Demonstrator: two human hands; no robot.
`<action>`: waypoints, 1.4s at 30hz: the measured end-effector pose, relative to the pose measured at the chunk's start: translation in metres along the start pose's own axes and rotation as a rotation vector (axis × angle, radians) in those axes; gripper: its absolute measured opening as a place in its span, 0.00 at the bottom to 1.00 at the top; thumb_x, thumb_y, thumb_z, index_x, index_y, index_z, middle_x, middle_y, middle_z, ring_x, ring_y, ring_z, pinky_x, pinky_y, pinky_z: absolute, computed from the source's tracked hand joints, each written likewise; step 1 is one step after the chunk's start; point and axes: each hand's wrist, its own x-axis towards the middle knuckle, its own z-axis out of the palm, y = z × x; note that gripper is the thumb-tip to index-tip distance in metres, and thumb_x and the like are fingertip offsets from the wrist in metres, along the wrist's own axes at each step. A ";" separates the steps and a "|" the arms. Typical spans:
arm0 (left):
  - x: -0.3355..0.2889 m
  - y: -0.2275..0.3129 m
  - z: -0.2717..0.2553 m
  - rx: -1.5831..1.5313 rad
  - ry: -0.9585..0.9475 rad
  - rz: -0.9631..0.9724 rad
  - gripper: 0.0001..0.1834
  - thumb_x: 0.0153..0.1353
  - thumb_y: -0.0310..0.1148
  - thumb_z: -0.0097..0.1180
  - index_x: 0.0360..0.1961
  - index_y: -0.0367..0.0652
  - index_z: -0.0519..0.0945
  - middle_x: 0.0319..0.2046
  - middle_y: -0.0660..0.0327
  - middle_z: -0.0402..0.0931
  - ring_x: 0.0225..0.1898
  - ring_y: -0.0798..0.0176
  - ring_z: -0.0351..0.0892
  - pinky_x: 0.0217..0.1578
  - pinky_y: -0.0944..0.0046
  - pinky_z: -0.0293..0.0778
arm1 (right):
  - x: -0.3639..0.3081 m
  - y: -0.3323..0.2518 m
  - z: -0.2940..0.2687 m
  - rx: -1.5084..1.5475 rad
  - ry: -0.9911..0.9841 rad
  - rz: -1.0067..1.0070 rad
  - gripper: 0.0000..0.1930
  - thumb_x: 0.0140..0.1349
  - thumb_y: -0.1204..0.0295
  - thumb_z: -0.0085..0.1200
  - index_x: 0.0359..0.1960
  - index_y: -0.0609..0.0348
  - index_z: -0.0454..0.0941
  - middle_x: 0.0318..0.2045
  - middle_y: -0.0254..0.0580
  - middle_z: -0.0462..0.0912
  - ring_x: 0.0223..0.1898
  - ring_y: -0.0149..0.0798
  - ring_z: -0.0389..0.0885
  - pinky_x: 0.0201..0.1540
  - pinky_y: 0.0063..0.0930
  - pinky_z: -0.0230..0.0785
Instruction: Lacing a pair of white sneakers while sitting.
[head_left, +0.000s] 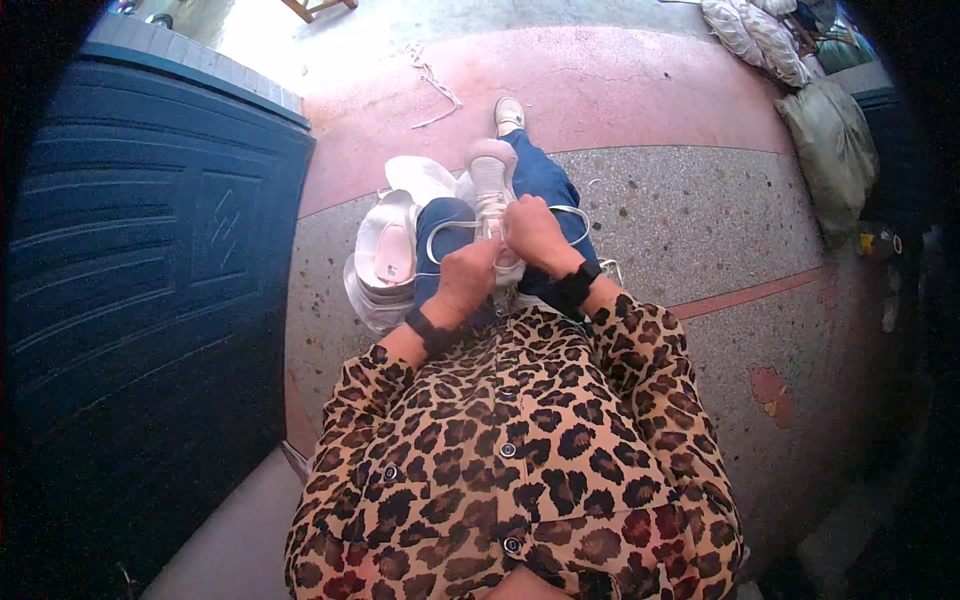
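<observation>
A white and pale pink sneaker point(491, 180) rests on my lap between my blue-trousered legs, its toe pointing away from me. A white shoelace point(447, 226) runs from its eyelets and arches out in loose loops on both sides. My left hand point(466, 281) is closed at the near left of the lacing, fingertips pinched on the lace. Just beyond it, my right hand point(536, 234) pinches the lace at the right side of the shoe opening. The fingertips nearly meet and partly cover the eyelets and tongue.
White shoe pieces point(372, 310), one with a pink insole point(394, 252), are piled beside my left leg. Loose laces point(436, 97) lie on the pink floor ahead. A dark blue door point(160, 230) stands at left; a full pale sack point(828, 150) leans at far right.
</observation>
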 end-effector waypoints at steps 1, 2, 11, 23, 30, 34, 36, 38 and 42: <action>0.001 0.001 -0.001 -0.034 0.039 -0.023 0.10 0.58 0.22 0.53 0.42 0.39 0.78 0.29 0.48 0.78 0.31 0.44 0.80 0.29 0.51 0.75 | 0.002 0.006 0.000 0.021 -0.023 0.030 0.14 0.60 0.67 0.49 0.26 0.65 0.81 0.30 0.62 0.80 0.37 0.62 0.78 0.44 0.52 0.70; 0.001 0.001 -0.002 -0.069 0.078 -0.046 0.10 0.58 0.21 0.53 0.42 0.39 0.78 0.29 0.48 0.78 0.32 0.43 0.80 0.29 0.51 0.74 | 0.005 0.011 0.000 0.045 -0.043 0.060 0.14 0.60 0.67 0.49 0.26 0.65 0.82 0.30 0.61 0.80 0.37 0.62 0.78 0.44 0.52 0.71; -0.006 0.004 -0.004 -0.107 0.099 -0.045 0.11 0.54 0.19 0.52 0.39 0.40 0.78 0.31 0.49 0.79 0.35 0.42 0.81 0.33 0.50 0.77 | -0.009 0.007 -0.005 0.239 0.015 0.082 0.16 0.62 0.65 0.47 0.27 0.67 0.81 0.31 0.63 0.79 0.38 0.63 0.77 0.44 0.52 0.69; -0.001 0.006 -0.002 0.051 -0.055 0.075 0.03 0.56 0.26 0.55 0.32 0.44 0.76 0.23 0.56 0.75 0.28 0.50 0.79 0.26 0.53 0.75 | -0.007 0.001 -0.003 0.391 -0.004 0.010 0.14 0.61 0.64 0.51 0.29 0.62 0.83 0.31 0.59 0.82 0.36 0.59 0.82 0.42 0.47 0.74; 0.003 0.009 -0.014 0.061 -0.078 0.041 0.04 0.56 0.27 0.55 0.34 0.44 0.78 0.26 0.55 0.77 0.29 0.50 0.80 0.27 0.53 0.76 | -0.008 -0.014 -0.007 0.596 0.080 0.017 0.10 0.60 0.74 0.55 0.41 0.63 0.80 0.35 0.56 0.83 0.42 0.53 0.83 0.46 0.38 0.74; 0.003 0.004 -0.019 -0.054 0.019 0.011 0.10 0.57 0.23 0.52 0.42 0.37 0.75 0.31 0.48 0.79 0.33 0.42 0.80 0.32 0.48 0.76 | -0.016 -0.005 -0.003 0.504 0.212 -0.273 0.09 0.55 0.75 0.56 0.38 0.59 0.82 0.34 0.55 0.81 0.39 0.56 0.81 0.43 0.42 0.74; 0.004 -0.001 -0.024 -0.025 0.044 -0.099 0.12 0.58 0.26 0.52 0.45 0.37 0.74 0.30 0.48 0.78 0.32 0.41 0.80 0.33 0.47 0.75 | -0.018 -0.003 -0.003 0.437 0.229 -0.343 0.09 0.54 0.76 0.56 0.38 0.59 0.82 0.32 0.53 0.81 0.38 0.55 0.80 0.43 0.42 0.73; 0.006 -0.011 -0.025 -0.091 0.141 -0.171 0.13 0.62 0.26 0.49 0.48 0.35 0.71 0.32 0.46 0.79 0.35 0.38 0.79 0.37 0.45 0.75 | -0.019 -0.001 0.000 0.437 0.213 -0.314 0.10 0.54 0.77 0.56 0.38 0.59 0.83 0.32 0.52 0.80 0.38 0.54 0.79 0.44 0.41 0.73; 0.028 -0.024 -0.028 -0.310 0.094 -0.499 0.18 0.63 0.31 0.53 0.51 0.33 0.71 0.32 0.45 0.80 0.36 0.43 0.82 0.39 0.50 0.76 | -0.023 -0.001 0.000 0.513 0.126 -0.208 0.11 0.57 0.81 0.53 0.42 0.62 0.83 0.42 0.52 0.83 0.44 0.51 0.81 0.49 0.36 0.73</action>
